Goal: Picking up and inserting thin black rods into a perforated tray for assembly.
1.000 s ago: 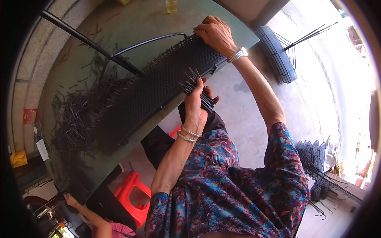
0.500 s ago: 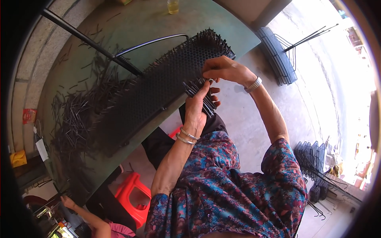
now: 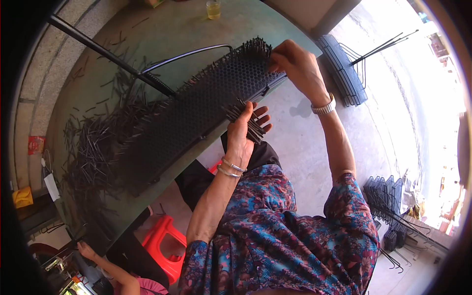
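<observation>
A long black panel full of small holes (image 3: 182,115) lies aslant on the green table. Short dark rods stand upright in its far right end and along its far edge. My left hand (image 3: 244,124), just off the panel's near edge, is closed around a bundle of short dark rods (image 3: 254,131), with some fingers loosely spread. At the panel's far right corner my right hand (image 3: 294,60) has its fingers pinched together; what they hold is too small and hidden to make out. A large loose heap of similar rods (image 3: 98,140) lies left of the panel.
A black metal bar (image 3: 113,56) with a curved rod crosses above the table (image 3: 169,29). A cup of yellow liquid (image 3: 213,10) stands at the back. Below are a red stool (image 3: 164,250) and, lower left, another person's arm (image 3: 110,268). Stacked wire racks (image 3: 342,71) stand right.
My right hand has moved away from the left hand, up to the panel's far right corner. My left hand keeps its bundle in nearly the same place.
</observation>
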Action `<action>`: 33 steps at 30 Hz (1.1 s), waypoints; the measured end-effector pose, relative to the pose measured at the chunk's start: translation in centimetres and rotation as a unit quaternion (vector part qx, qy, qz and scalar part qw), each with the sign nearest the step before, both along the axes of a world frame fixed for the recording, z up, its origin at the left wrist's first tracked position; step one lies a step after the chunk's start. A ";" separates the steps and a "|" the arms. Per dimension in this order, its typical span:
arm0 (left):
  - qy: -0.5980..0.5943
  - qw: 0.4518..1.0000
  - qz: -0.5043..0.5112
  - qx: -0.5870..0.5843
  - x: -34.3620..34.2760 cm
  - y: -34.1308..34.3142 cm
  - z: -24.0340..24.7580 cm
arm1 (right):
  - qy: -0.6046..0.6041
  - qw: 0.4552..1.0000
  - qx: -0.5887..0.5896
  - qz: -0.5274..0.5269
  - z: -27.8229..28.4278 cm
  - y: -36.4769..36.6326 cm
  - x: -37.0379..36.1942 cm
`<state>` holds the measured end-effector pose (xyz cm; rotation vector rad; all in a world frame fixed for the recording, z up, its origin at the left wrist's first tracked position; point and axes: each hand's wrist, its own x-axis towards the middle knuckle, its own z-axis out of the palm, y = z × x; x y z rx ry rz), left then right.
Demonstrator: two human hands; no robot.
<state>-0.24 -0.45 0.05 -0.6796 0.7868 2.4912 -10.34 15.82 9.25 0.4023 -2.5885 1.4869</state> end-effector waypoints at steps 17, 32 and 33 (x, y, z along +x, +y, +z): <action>-0.044 0.995 0.072 0.044 0.5 0.8 0.9 | 0.114 0.992 0.058 -0.013 -2.5 -1.4 -4.6; 0.009 0.999 0.044 0.017 0.9 0.7 1.4 | 0.221 0.934 0.282 0.006 -3.6 -1.9 -6.7; 0.015 0.999 0.038 0.011 0.9 0.7 1.4 | 0.215 0.934 0.286 0.010 -3.5 -1.9 -6.8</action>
